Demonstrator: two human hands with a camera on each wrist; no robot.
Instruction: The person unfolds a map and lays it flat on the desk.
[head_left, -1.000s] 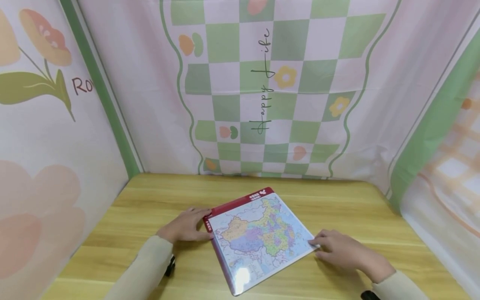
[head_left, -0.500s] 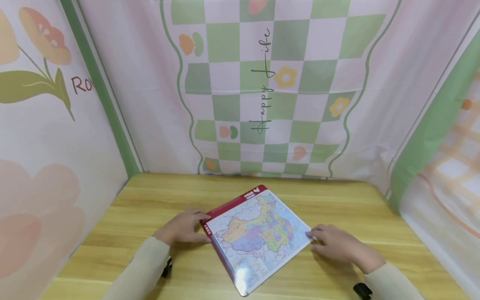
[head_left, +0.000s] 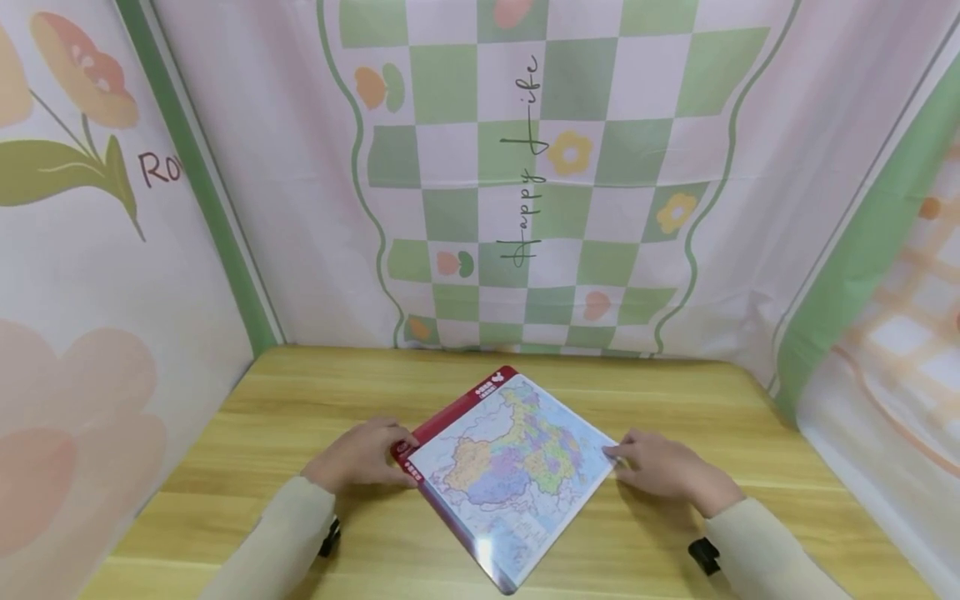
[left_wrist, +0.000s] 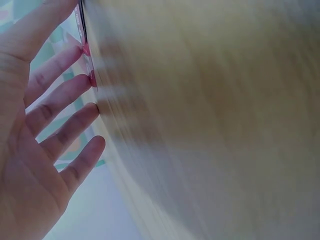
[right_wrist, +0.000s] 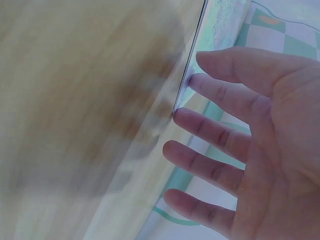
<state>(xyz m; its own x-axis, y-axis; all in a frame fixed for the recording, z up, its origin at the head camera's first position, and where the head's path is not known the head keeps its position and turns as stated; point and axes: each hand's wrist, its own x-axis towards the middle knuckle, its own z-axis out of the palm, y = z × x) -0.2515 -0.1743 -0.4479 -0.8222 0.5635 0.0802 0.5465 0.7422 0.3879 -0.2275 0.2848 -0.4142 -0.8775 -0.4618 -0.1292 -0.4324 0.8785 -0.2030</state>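
Note:
A thin square map board (head_left: 517, 467) with a red border along two sides lies turned cornerwise on the wooden table in the head view. My left hand (head_left: 363, 454) is at its left corner, fingertips against the red edge and thumb a little nearer me. At the right corner, the fingertips of my right hand (head_left: 663, 467) touch the pale edge. In the left wrist view, the left fingers (left_wrist: 65, 132) are spread and fairly straight beside the red edge. Extended right fingers (right_wrist: 210, 132) meet the board's rim in the right wrist view.
The wooden table (head_left: 315, 383) has rounded far corners. Behind it hangs a green-and-white checked curtain (head_left: 510, 208), and printed fabric (head_left: 82, 275) stands along the left side. A dark wristband part (head_left: 705, 554) sits under the right cuff.
The map board has turned counter-clockwise on the table, its near corner swinging right. My right hand has moved away from me and slightly left with its corner; the left has shifted slightly left.

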